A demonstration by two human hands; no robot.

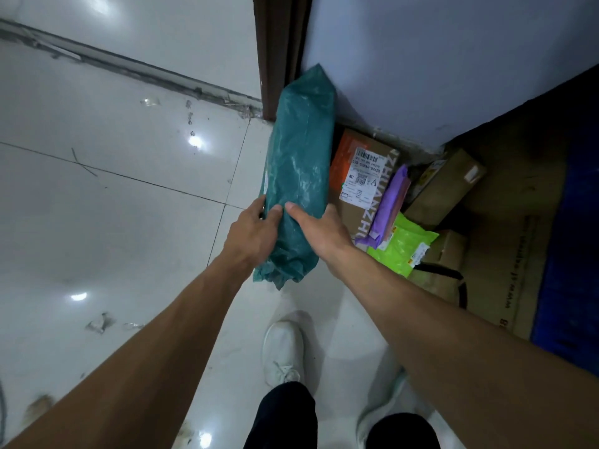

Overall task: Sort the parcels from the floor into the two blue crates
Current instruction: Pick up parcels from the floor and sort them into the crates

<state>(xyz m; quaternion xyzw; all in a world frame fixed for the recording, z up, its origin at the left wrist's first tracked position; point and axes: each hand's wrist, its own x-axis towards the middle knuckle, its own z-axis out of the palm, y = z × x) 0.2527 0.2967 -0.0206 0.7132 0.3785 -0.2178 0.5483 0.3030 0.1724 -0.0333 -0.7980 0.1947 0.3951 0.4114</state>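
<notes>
I hold a long teal plastic parcel point(299, 163) lengthwise above the floor. My left hand point(251, 234) grips its near left side and my right hand point(319, 233) clasps its near right side, thumbs on top. Behind it on the floor lies a brown carton with an orange side and a white label point(363, 176). A purple mailer point(387, 209) leans on that carton, with a bright green mailer point(403, 249) below it. More brown boxes point(445, 186) lie by the wall. A blue crate point(565, 254) stands at the right edge, with a flat cardboard piece point(505, 238) over its near side.
Glossy white tile floor point(113, 205) spreads to the left. A dark brown door frame point(278, 43) and a pale wall point(437, 59) rise behind the parcels. My white shoes point(283, 351) and dark trouser legs are at the bottom.
</notes>
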